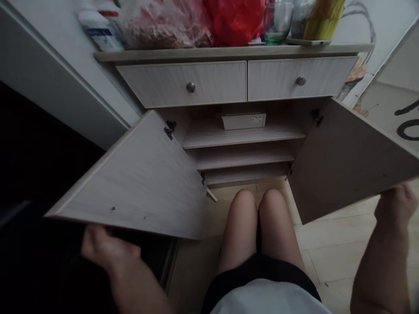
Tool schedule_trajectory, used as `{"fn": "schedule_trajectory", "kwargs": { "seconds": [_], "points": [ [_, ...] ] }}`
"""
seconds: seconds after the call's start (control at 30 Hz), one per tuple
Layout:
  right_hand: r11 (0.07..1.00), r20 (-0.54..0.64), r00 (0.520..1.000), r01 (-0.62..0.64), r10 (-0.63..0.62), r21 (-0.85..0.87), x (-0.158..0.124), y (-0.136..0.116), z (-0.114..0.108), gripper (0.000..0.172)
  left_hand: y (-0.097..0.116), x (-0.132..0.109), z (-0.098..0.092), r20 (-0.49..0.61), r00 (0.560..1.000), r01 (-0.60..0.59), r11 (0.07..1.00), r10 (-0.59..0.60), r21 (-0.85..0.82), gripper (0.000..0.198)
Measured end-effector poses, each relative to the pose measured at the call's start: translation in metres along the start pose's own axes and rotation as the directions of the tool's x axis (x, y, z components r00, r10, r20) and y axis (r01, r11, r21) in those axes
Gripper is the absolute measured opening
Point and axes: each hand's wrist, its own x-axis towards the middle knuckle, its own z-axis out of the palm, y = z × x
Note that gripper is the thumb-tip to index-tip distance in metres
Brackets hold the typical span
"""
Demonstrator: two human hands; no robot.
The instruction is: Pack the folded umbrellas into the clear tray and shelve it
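Left hand (109, 249) | touching left door (131, 174) ahead | right hand (396, 203) | right door (343, 165), likewise

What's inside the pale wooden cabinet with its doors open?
A pale rectangular box with a white label sits on the pale upper shelf. Anything behind or inside the box is hidden, as are the insides of the closed, round-knobbed drawers.

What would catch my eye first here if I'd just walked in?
Probably the cabinet's open left door and right door, with the person's left fingers and right fingers at their free edges. The bright red bag on the cabinet top stands out too, as does the pale box on the upper shelf inside.
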Motion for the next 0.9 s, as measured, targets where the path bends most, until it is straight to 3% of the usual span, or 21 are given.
{"fn": "schedule_trajectory", "kwargs": {
  "seconds": [0.07, 0.2, 0.3, 0.4, 0.57, 0.73, 0.9],
  "points": [
    [0.999, 0.110, 0.994, 0.029, -0.030, 0.013, -0.020, 0.005, 0.000, 0.030, -0.005, -0.023, 0.002, -0.013, 1.000, 0.013, 0.999, -0.014, -0.038, 0.022],
    [0.992, 0.296, 0.948, 0.126, -0.119, -0.003, -0.058, 0.008, 0.014, 0.034, -0.024, -0.057, 0.017, 0.098, 0.988, -0.121, 0.992, 0.122, -0.016, 0.031],
    [0.977, 0.461, 0.870, 0.213, -0.176, -0.029, -0.084, 0.000, 0.038, 0.037, -0.037, -0.070, 0.041, 0.236, 0.937, -0.269, 0.963, 0.259, 0.012, 0.031],
    [0.951, 0.574, 0.781, 0.310, -0.245, -0.017, -0.109, -0.016, 0.071, 0.040, -0.041, -0.082, 0.077, 0.408, 0.841, -0.369, 0.928, 0.355, -0.047, 0.028],
    [0.955, 0.656, 0.705, 0.286, -0.269, 0.083, -0.144, -0.029, 0.142, 0.045, -0.027, -0.110, 0.158, 0.583, 0.719, -0.352, 0.921, 0.380, -0.167, 0.025],
    [0.960, 0.716, 0.653, 0.267, -0.247, 0.088, -0.165, -0.028, 0.209, 0.048, -0.012, -0.127, 0.230, 0.678, 0.659, -0.336, 0.934, 0.325, -0.121, 0.013],
    [0.952, 0.750, 0.616, 0.302, -0.240, 0.057, -0.174, -0.028, 0.250, 0.044, -0.011, -0.127, 0.269, 0.718, 0.620, -0.377, 0.923, 0.316, -0.080, 0.015]
  ]
}}
